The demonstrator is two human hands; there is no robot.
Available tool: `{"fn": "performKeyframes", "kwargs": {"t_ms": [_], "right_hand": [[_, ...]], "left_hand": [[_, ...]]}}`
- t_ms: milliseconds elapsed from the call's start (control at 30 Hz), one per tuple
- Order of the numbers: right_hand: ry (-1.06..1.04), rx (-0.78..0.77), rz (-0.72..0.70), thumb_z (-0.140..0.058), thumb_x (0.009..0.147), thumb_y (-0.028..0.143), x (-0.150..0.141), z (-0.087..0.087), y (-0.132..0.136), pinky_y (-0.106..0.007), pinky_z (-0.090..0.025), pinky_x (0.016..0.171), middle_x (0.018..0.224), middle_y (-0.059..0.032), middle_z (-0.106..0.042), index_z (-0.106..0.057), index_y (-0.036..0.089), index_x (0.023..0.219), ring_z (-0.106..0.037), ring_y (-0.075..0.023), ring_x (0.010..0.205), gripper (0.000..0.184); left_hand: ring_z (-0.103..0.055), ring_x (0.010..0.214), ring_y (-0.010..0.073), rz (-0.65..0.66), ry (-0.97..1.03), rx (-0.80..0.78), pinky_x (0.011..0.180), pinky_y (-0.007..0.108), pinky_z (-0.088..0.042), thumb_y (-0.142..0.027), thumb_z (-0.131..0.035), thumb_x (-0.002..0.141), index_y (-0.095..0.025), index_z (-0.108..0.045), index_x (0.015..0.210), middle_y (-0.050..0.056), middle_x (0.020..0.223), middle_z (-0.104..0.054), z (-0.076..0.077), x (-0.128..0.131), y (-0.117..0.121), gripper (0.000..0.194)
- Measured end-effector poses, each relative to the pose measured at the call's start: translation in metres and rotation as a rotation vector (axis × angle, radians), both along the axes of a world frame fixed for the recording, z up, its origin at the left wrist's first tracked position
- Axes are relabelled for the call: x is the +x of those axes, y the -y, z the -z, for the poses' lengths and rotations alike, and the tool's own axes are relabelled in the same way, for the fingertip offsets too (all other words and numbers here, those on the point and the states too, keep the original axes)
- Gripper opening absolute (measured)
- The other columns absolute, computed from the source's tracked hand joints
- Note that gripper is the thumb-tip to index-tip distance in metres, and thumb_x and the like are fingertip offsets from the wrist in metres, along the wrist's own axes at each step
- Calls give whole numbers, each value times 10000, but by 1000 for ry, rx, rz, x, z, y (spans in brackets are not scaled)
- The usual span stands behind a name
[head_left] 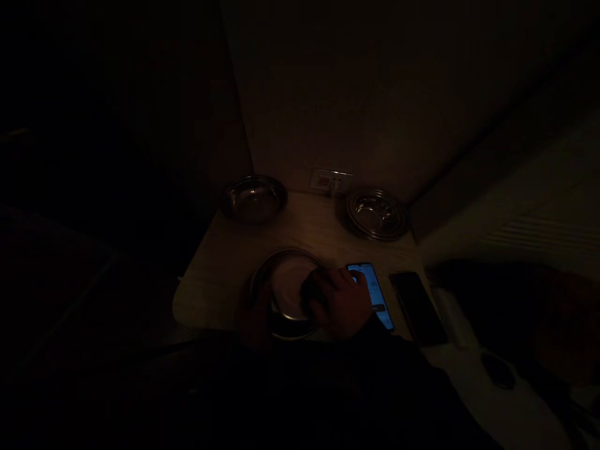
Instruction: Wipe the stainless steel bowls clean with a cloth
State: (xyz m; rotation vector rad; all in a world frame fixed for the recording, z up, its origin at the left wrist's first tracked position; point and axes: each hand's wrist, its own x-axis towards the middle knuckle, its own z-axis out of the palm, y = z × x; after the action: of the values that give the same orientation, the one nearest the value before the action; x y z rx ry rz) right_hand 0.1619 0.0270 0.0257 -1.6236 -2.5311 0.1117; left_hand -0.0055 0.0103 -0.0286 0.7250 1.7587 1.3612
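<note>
The scene is very dark. A round metal dish (287,300) with a raised rim lies near the front of the wooden table. My right hand (344,303) is over the dish's right side, fingers closed around a dark, rounded wad (313,292) whose kind I cannot make out. That wad touches or nearly touches the inside of the dish. At the dish's left rim my left hand (255,315) shows only as a dim shape, its fingers mostly lost in shadow. Just beyond my right hand lies a phone (382,309) with its screen lit blue, partly covered by the hand.
A metal bowl (254,199) stands at the table's back left corner, a stack of metal dishes (377,214) at the back right. Behind them is a wall socket (330,180). A dark phone-like slab (419,308) and a small dark oval object (497,370) lie on the right.
</note>
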Motion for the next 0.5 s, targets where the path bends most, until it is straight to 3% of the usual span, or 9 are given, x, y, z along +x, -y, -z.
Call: {"fn": "performKeyframes", "kwargs": {"t_ms": [233,400,500], "right_hand": [[24,-49,-29,-585,799,381,0,-5,15,-431,-277,878,1122,-84,-627,-605,172,1144,-519,-252,975,403],[39,-29,24,-550,823,379,1,-3,1,-434,-278,875,1136,-86,-616,-600,188,1148,-507,-265,1021,380],[26,-31,11,-564,806,357,-3,-1,10,-432,-284,873,1140,-91,-613,-590,173,1162,-511,-261,1004,401]], "left_hand": [[-535,1165,277,-84,57,-114,1015,415,-405,-389,-634,750,-207,-611,1157,92,1219,-606,1,5,-4,447],[-523,1178,268,-80,116,-157,1011,397,-409,-414,-599,772,-189,-552,1231,92,1282,-562,-5,7,-4,513],[-518,1179,267,-42,106,-135,1015,385,-400,-403,-581,784,-162,-566,1204,104,1281,-558,-5,7,-4,485]]}}
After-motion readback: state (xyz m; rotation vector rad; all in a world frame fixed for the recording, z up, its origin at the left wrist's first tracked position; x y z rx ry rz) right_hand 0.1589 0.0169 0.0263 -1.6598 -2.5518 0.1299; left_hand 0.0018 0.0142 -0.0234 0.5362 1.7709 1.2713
